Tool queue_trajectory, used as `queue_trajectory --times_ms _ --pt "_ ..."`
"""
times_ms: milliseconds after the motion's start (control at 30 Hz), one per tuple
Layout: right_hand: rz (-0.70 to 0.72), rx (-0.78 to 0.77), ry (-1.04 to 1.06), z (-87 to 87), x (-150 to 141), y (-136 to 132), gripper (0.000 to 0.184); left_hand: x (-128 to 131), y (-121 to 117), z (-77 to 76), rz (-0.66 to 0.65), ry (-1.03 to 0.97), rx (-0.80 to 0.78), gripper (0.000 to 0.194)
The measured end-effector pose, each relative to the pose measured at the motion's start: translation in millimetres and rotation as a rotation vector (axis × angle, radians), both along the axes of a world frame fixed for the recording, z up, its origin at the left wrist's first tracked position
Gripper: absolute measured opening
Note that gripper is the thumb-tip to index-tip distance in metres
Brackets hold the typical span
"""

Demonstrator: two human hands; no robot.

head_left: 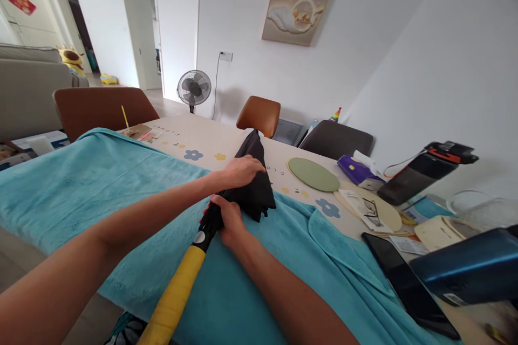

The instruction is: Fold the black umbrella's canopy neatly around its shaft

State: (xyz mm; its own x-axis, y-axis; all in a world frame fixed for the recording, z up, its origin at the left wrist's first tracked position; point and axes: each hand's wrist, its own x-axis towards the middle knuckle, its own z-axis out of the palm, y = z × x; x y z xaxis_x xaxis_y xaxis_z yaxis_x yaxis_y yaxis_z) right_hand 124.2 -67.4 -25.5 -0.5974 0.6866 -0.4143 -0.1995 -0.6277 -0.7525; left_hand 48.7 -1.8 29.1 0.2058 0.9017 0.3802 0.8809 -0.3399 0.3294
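Observation:
A folded umbrella with a black canopy (259, 194) and a yellow-wrapped handle (176, 288) slants across the middle of the head view, its tip pointing away from me. My right hand (230, 220) is wrapped round the black section just below the canopy. Higher up, my left hand (244, 171) lies over the canopy cloth with its fingers curled onto it; some fingertips are hidden. Loose, pleated canopy edges stick out on the right side. Beneath the umbrella, a turquoise blanket (121, 172) covers the near part of the table.
On the right are a green oval mat (313, 174), glasses (371, 212), a black tablet (404, 280), a dark bottle (424, 172), a blue bottle (469, 264) and a purple tissue pack (356, 170). Chairs (259, 115) and a fan (194, 88) stand beyond the table.

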Motion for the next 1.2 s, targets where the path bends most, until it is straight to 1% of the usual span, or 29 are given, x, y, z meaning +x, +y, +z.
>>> queue_trajectory --times_ms 67,100,133,167,233,300,367,467,567,633,700,800,867,933,1000,1067,1133,1200 --pt "0.0 0.008 0.013 -0.2 0.7 -0.5 0.007 22.0 13.5 4.8 -0.226 0.118 -0.053 0.042" --pt "0.0 0.004 0.014 0.0 0.9 -0.7 0.008 32.2 20.4 5.5 -0.294 0.178 -0.08 0.04" --pt "0.0 -0.001 0.018 0.3 1.0 -0.7 0.009 41.1 26.7 5.4 -0.33 0.24 -0.106 0.036" --pt "-0.001 -0.004 0.027 0.7 1.1 -0.8 0.01 48.5 32.0 5.0 -0.341 0.302 -0.129 0.031" --pt "-0.002 -0.01 0.043 1.7 1.3 -1.0 0.01 57.4 38.5 4.7 -0.323 0.402 -0.154 0.021" --pt "0.0 -0.019 0.044 2.5 1.7 -1.3 0.009 58.6 39.3 7.4 -0.293 0.424 -0.142 0.016" --pt "0.008 -0.02 0.036 2.5 2.0 -1.6 0.009 53.0 35.8 13.5 -0.278 0.348 -0.088 0.018" --pt "0.017 -0.017 0.027 1.0 1.7 -1.4 0.011 34.5 25.0 26.5 -0.25 0.154 -0.002 0.021" --pt "0.007 -0.028 0.02 -1.1 0.8 -0.4 0.013 4.6 9.3 37.1 -0.118 -0.011 0.058 0.022" --pt "0.002 -0.031 0.025 -1.6 0.5 0.3 0.013 -21.2 -3.2 38.9 0.002 -0.138 0.074 0.022" --pt "0.007 -0.041 0.033 -1.1 0.7 0.8 0.014 -49.8 -16.2 34.4 0.104 -0.317 0.036 0.02" --pt "0.007 -0.064 0.053 0.5 1.4 1.4 0.012 -88.9 -33.1 17.5 0.31 -0.627 -0.042 0.018" --pt "-0.001 -0.071 0.072 1.5 1.9 1.6 0.011 -106.9 -41.1 4.2 0.364 -0.76 -0.048 0.013" --pt "0.001 -0.079 0.082 2.2 2.2 1.9 0.012 -117.6 -45.6 -6.7 0.36 -0.851 0.011 0.011" --pt "0.014 -0.096 0.088 2.7 2.6 2.5 0.013 -124.3 -46.5 -14.8 0.346 -0.893 0.07 0.013" --pt "0.026 -0.126 0.097 3.3 3.1 3.5 0.014 -131.7 -44.6 -23.0 0.364 -0.875 0.056 0.013" --pt "0.028 -0.158 0.103 4.1 3.5 4.5 0.016 -143.0 -41.8 -34.1 0.425 -0.817 -0.024 0.011" --pt "0.014 -0.18 0.096 4.8 3.8 5.2 0.016 -157.2 -40.6 -48.5 0.469 -0.697 -0.128 0.01"
